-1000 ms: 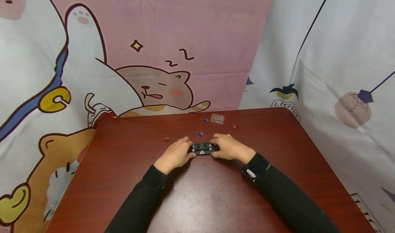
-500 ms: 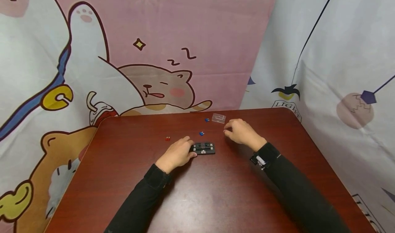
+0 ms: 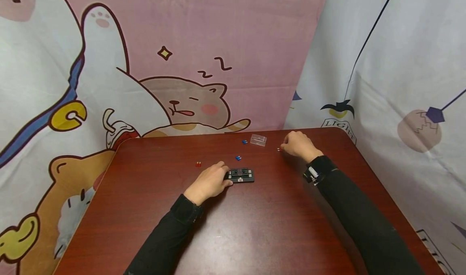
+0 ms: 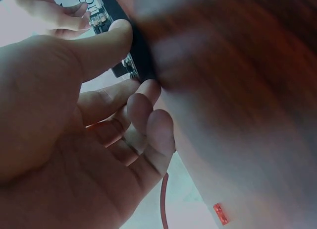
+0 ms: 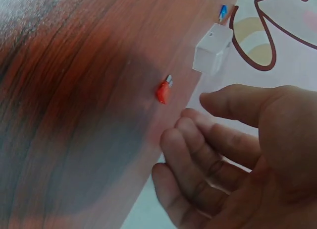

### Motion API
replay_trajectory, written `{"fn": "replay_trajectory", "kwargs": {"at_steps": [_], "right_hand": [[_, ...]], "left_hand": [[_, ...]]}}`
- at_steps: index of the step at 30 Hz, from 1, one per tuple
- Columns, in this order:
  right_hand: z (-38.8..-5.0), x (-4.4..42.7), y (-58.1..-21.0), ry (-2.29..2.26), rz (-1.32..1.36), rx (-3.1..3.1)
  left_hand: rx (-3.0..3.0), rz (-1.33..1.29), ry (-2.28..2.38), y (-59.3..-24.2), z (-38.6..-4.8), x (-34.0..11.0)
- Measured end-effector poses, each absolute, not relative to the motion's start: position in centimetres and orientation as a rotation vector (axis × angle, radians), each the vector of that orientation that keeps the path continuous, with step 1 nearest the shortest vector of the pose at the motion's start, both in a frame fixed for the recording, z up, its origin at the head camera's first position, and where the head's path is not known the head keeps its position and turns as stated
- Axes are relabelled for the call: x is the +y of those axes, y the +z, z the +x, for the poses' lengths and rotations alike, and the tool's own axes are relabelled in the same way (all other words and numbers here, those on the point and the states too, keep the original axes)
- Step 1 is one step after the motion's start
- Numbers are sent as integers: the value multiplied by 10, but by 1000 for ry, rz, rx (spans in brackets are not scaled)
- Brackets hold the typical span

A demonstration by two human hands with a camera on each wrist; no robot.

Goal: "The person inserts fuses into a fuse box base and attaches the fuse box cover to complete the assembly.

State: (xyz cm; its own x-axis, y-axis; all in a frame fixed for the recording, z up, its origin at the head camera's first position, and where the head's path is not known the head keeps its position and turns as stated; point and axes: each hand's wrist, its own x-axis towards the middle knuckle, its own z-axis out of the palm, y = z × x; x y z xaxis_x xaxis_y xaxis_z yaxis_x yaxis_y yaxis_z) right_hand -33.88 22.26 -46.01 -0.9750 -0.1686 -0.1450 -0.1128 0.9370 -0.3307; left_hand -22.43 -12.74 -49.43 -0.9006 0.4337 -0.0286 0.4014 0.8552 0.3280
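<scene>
On the table lies a small black fuse block (image 3: pixel 242 178) with metal terminals. My left hand (image 3: pixel 209 182) grips its left end, thumb on the near side and fingers on the far side; the left wrist view shows the thumb and fingers against the black base (image 4: pixel 143 60). Farther right, my right hand (image 3: pixel 300 146) is lowered beside a red blade fuse (image 5: pixel 163 91). In the right wrist view its fingers are loosely bent and apart from that fuse, with nothing between them. The head view shows only the metal prongs of this fuse, past the fingertips.
Another red blade fuse (image 3: pixel 198 164) lies left of the block. Two blue fuses, one nearer (image 3: pixel 238 158) and one farther (image 3: pixel 244 142), lie behind it. A clear plastic cover (image 3: pixel 258 140) sits near the far edge of the brown table (image 3: pixel 233 234). Printed cloth hangs behind.
My right hand has let go of the fuse block's right end and moved right and away from me to the red fuse. The left hand keeps its grip on the block.
</scene>
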Motion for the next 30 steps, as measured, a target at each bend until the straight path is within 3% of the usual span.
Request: {"fn": "replay_trajectory", "kwargs": {"at_steps": [30], "right_hand": [[-346,197,-473,-235,-114,2955]], "left_hand": [[2913,643,490,-494,-225,-127]]}}
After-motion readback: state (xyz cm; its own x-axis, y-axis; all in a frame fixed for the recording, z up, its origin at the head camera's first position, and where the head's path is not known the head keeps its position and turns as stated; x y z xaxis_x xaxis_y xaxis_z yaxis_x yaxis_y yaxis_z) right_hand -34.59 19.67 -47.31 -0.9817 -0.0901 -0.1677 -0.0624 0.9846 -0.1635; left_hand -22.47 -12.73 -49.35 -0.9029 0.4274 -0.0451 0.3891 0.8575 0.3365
